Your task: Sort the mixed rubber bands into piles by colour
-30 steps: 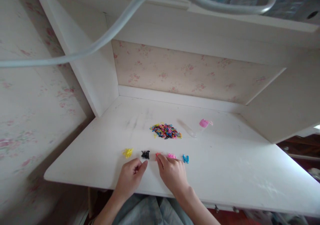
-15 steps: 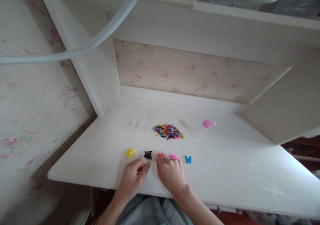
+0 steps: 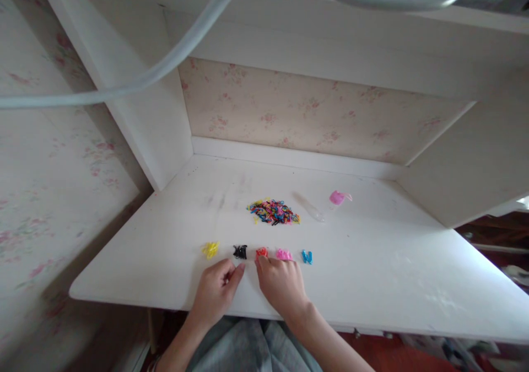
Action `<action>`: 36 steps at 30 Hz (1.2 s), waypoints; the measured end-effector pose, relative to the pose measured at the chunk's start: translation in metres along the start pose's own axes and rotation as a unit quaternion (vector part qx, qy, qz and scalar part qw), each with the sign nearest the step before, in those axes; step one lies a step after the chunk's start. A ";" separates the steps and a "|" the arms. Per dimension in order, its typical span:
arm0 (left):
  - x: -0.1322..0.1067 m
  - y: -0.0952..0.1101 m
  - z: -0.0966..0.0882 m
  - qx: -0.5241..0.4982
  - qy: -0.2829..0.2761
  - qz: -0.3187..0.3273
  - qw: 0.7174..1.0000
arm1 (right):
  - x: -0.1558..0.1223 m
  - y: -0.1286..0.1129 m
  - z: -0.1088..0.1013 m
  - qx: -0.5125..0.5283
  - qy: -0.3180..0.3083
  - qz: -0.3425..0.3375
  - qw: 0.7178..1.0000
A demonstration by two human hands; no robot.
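Note:
Small coloured rubber bands lie in sorted heaps along the front of the white desk. My left hand (image 3: 219, 286) rests with curled fingers just in front of the black rubber bands (image 3: 240, 252); nothing shows in it. With its fingers drawn together, my right hand (image 3: 283, 284) has its fingertips against the near edge of the red rubber bands (image 3: 261, 252). What those fingertips pinch, if anything, is hidden. Pink rubber bands (image 3: 284, 254) lie just beyond its knuckles, and blue rubber bands (image 3: 307, 257) to the right. Yellow rubber bands (image 3: 210, 249) form the leftmost heap.
Farther back on the desk (image 3: 392, 262) is a mixed pile of rubber bands (image 3: 274, 212). Right of it lie a clear plastic piece (image 3: 314, 213) and a pink item with a loop (image 3: 338, 197). A pale curved tube (image 3: 182, 49) crosses the upper view.
The camera view has shifted slightly, and more of the red heap shows beyond my right fingertips. My left hand stays curled near the black heap.

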State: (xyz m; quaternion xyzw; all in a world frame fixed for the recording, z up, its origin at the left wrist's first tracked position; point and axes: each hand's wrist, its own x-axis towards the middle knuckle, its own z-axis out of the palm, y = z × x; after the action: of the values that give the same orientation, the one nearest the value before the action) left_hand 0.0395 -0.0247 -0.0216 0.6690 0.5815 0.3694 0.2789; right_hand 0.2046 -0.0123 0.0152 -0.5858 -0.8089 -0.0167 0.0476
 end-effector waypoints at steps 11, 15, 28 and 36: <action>0.000 0.001 0.000 0.016 0.000 -0.002 1.000 | 0.000 0.038 -0.014 0.107 -0.008 0.137 0.985; -0.001 0.001 -0.001 0.022 0.009 0.015 1.000 | 0.018 0.072 -0.015 0.072 -0.050 0.209 0.974; 0.000 -0.001 0.002 0.024 0.005 0.011 1.000 | 0.058 0.107 0.007 0.059 -0.075 0.238 0.967; -0.001 -0.004 0.004 0.017 -0.002 0.006 1.000 | 0.046 0.110 0.000 0.054 -0.049 0.232 0.970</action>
State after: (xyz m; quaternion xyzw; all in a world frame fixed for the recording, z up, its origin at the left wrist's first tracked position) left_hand 0.0404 -0.0248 -0.0273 0.6780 0.5828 0.3602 0.2663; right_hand 0.2950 0.0659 0.0164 -0.7543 -0.6518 0.0674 0.0417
